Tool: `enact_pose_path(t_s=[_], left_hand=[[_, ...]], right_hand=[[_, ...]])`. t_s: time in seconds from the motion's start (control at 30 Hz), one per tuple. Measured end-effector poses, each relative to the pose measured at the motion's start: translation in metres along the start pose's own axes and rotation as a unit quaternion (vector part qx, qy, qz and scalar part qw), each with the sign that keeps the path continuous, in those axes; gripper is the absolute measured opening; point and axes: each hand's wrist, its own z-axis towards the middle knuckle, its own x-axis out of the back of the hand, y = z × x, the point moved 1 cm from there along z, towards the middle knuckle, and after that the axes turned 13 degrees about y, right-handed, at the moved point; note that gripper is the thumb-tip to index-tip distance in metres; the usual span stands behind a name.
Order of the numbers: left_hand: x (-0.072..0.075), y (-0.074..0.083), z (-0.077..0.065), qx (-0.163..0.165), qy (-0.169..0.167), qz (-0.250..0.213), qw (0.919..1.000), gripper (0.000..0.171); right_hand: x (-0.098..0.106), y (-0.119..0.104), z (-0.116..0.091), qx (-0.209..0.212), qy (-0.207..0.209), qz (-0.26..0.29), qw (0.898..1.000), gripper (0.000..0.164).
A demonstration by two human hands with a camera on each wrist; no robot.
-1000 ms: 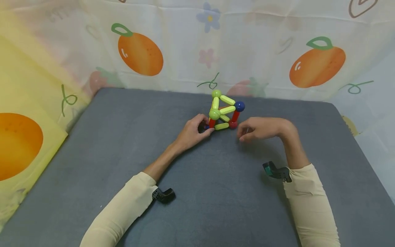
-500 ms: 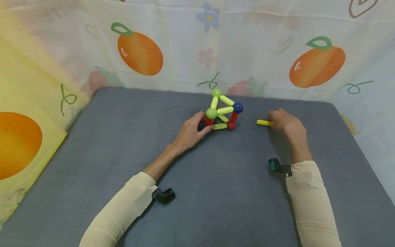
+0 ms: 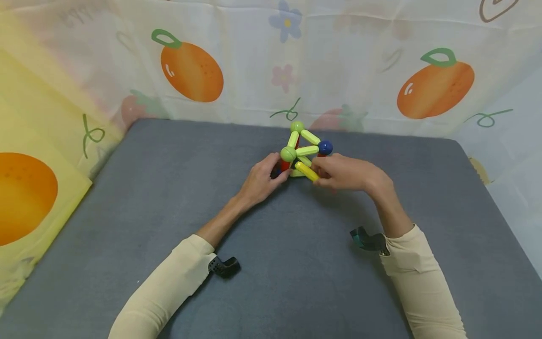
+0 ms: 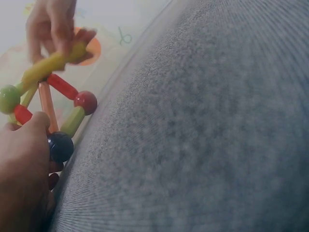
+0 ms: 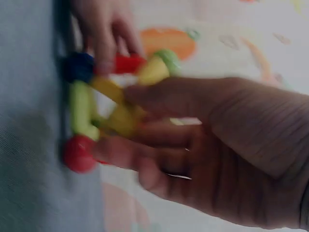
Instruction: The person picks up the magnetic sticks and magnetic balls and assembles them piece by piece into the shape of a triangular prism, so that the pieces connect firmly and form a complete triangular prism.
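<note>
A small frame of magnetic rods and balls stands at the far middle of the table, topped by a green ball [image 3: 288, 154] and a blue ball [image 3: 325, 147]. My left hand [image 3: 258, 181] grips its near left lower corner, by a red rod [image 3: 285, 166]. In the left wrist view a dark blue ball [image 4: 61, 147] sits at that hand's fingers, with a red ball [image 4: 86, 103] farther along. My right hand [image 3: 349, 173] pinches a yellow rod [image 3: 306, 172] across the frame's front. The right hand hides the frame's right lower corner.
A grey table [image 3: 279, 263] lies under both arms. Behind it hangs a pale curtain [image 3: 250, 56] printed with fruit. Dark wrist-camera mounts [image 3: 224, 267] stick out from the sleeves.
My right hand went right, came up with a yellow rod, and has brought it left to the frame. The left hand keeps its hold; the frame has turned slightly and shifted left.
</note>
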Motion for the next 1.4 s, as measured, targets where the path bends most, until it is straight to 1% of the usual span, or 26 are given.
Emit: enact_pose_path(t_s=[0.07,0.13,0.2,0.27,0.37,0.47,0.53,0.6,0.63,0.67,0.7,0.73,0.77,0.83,0.87,0.9,0.93,0.97,1.03,1.07,1.13,1.17,1.23,1.27,1.33,1.4], left_hand=[[0.0,0.0,0.0,0.0,-0.002,-0.001,1.0,0.024],[-0.001,0.0,0.0,0.003,-0.006,-0.003,1.0,0.025],[-0.001,0.0,0.0,0.006,-0.01,-0.003,0.9999,0.027],[-0.002,0.0,0.0,0.007,-0.013,-0.002,0.9999,0.027],[-0.002,0.001,0.001,0.003,-0.013,-0.001,0.9999,0.026],[-0.002,0.002,0.002,0.0,-0.016,0.0,0.9999,0.027],[-0.002,0.002,0.003,-0.001,-0.019,0.002,0.9998,0.029],[-0.002,0.003,0.003,0.0,-0.023,0.002,0.9997,0.03],[-0.003,0.003,0.003,0.001,-0.024,0.002,0.9997,0.031],[-0.003,0.003,0.003,0.001,-0.026,0.002,0.9997,0.032],[-0.003,0.004,0.003,0.002,-0.027,0.001,0.9996,0.032],[-0.003,0.004,0.003,0.003,-0.028,-0.002,0.9996,0.033],[-0.004,0.004,0.004,0.006,-0.029,-0.005,0.9996,0.032],[-0.005,0.003,0.004,0.014,-0.03,-0.015,0.9993,0.031],[-0.005,0.003,0.004,0.02,-0.03,-0.02,0.9991,0.03],[-0.005,0.003,0.004,0.026,-0.03,-0.025,0.9989,0.03],[-0.005,0.002,0.005,0.034,-0.03,-0.029,0.9985,0.029],[-0.006,0.002,0.005,0.041,-0.029,-0.032,0.9982,0.029],[-0.005,0.002,0.005,0.053,-0.025,-0.036,0.9976,0.029],[-0.005,0.002,0.005,0.058,-0.024,-0.037,0.9974,0.029],[-0.003,0.001,0.005,0.065,-0.021,-0.037,0.997,0.028],[-0.002,0.001,0.005,0.066,-0.02,-0.036,0.997,0.027],[-0.001,0.0,0.005,0.068,-0.021,-0.034,0.9969,0.027],[0.0,-0.001,0.005,0.068,-0.022,-0.034,0.9968,0.026],[0.001,-0.002,0.004,0.067,-0.025,-0.032,0.9969,0.026],[0.001,-0.002,0.004,0.066,-0.033,-0.033,0.9967,0.026]], right_hand=[[-0.006,-0.005,0.005,0.004,0.048,-0.036,0.998,0.01],[-0.011,-0.007,0.008,-0.001,0.085,-0.068,0.994,0.011],[-0.016,-0.007,0.009,-0.007,0.112,-0.099,0.989,0.013],[-0.019,-0.006,0.011,-0.016,0.137,-0.135,0.981,0.015],[-0.026,-0.006,0.012,-0.023,0.184,-0.197,0.963,0.02],[-0.033,-0.005,0.016,-0.017,0.233,-0.249,0.94,0.026],[-0.038,-0.004,0.018,-0.013,0.258,-0.278,0.925,0.028],[-0.043,-0.002,0.02,-0.012,0.275,-0.297,0.915,0.029],[-0.044,-0.001,0.021,-0.013,0.277,-0.302,0.912,0.029],[-0.044,0.0,0.021,-0.016,0.274,-0.303,0.913,0.029],[-0.044,0.001,0.021,-0.021,0.263,-0.297,0.918,0.029],[-0.042,0.002,0.02,-0.029,0.243,-0.28,0.928,0.027],[-0.038,0.003,0.019,-0.037,0.216,-0.249,0.943,0.026],[-0.028,0.006,0.016,-0.046,0.148,-0.168,0.973,0.023],[-0.022,0.009,0.013,-0.051,0.111,-0.12,0.985,0.025],[-0.015,0.012,0.01,-0.057,0.074,-0.072,0.993,0.032],[-0.008,0.016,0.006,-0.06,0.042,-0.027,0.997,0.041],[-0.002,0.02,0.002,-0.057,0.017,0.011,0.998,0.049],[0.009,0.028,-0.007,-0.053,-0.017,0.062,0.997,0.062],[0.013,0.032,-0.011,-0.052,-0.024,0.078,0.995,0.064],[0.018,0.037,-0.016,-0.051,-0.026,0.099,0.993,0.058],[0.02,0.038,-0.018,-0.051,-0.023,0.104,0.993,0.051],[0.019,0.04,-0.017,-0.061,-0.02,0.098,0.993,0.036],[0.017,0.041,-0.016,-0.068,-0.02,0.087,0.994,0.033],[0.012,0.043,-0.011,-0.086,-0.023,0.063,0.994,0.032],[0.006,0.046,-0.005,-0.104,-0.029,0.051,0.993,0.033]])
